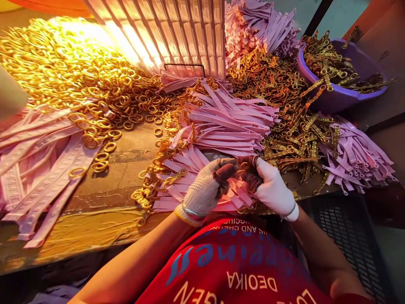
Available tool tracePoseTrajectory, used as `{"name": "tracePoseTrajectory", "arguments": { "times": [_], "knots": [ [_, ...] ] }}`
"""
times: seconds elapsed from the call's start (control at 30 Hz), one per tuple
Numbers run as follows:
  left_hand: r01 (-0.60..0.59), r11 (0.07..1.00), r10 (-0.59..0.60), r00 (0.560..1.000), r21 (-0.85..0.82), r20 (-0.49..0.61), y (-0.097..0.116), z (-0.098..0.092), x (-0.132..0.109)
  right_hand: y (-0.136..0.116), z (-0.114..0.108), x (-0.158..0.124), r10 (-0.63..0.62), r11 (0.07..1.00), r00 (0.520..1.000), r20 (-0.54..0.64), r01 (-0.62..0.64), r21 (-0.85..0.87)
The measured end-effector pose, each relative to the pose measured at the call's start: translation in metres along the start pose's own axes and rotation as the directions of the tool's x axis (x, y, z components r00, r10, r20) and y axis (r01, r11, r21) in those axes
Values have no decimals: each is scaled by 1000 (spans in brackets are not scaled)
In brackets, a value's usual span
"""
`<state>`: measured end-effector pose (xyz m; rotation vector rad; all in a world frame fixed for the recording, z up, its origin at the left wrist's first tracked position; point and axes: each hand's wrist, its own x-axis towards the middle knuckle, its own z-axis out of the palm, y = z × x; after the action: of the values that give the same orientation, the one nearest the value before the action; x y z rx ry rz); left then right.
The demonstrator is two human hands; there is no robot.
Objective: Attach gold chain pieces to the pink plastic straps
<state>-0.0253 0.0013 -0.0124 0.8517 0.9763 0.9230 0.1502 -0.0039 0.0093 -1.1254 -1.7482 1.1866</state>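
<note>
Both my hands wear knitted work gloves with dark, stained fingers and meet above the pink straps near the table's front edge. My left hand (204,188) is closed, thumb and fingers pinched together; what it holds is hidden. Opposite it, my right hand (270,181) is curled closed around a small gold-coloured metal piece (243,166), whose exact shape is hard to make out. Below and behind the hands lie pink straps (228,114) in stacked bunches, with gold-coloured metal clasps (174,179) on their left ends.
Loose gold-coloured rings (126,101) are heaped at the back left, near wider pink strips (47,156). On the right are twisted metal pieces (297,139), a purple basin (341,95) holding more, and another strap bunch (363,156). A ribbed translucent panel (177,38) stands behind.
</note>
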Motion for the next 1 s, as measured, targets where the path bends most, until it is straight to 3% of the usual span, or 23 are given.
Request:
{"name": "tracePoseTrajectory", "arguments": {
  "times": [0.1,0.23,0.33,0.4,0.47,0.53,0.6,0.67,0.73,0.87,0.93,1.0],
  "knots": [
    [52,998,-54,997,27,59,-2,-4,0,-2,-5,7,119,962,991,66,-132,240],
    [124,992,-120,987,-30,104,-2,-6,2,4,-5,10,184,942,976,115,-209,264],
    [147,984,-133,981,-100,138,-2,-5,4,9,-3,6,100,993,990,99,-106,57],
    [142,978,-119,982,-151,149,-2,-3,5,8,-2,1,-6,957,997,78,29,-288],
    [142,971,-113,982,-191,154,-3,-2,8,5,0,-5,-132,725,987,95,162,-669],
    [185,961,-148,972,-205,182,-4,0,9,2,3,-9,-269,369,945,187,281,-886],
    [248,948,-202,953,-200,227,-5,2,8,0,5,-12,-369,73,881,296,346,-935],
    [261,948,-216,948,-183,232,-7,3,4,-1,4,-15,-390,-55,858,336,342,-938],
    [204,974,-182,963,-97,198,-8,4,-1,-2,-2,-17,-322,-3,901,291,307,-952],
    [49,989,-76,978,138,192,-9,7,-10,-1,-14,-23,-117,342,964,240,266,-901],
    [144,988,-155,961,64,229,-9,10,-11,1,-14,-27,-90,465,969,228,244,-851],
    [325,941,-291,921,-99,259,-9,16,-9,5,-7,-31,-150,463,973,175,226,-857]
  ]
}}
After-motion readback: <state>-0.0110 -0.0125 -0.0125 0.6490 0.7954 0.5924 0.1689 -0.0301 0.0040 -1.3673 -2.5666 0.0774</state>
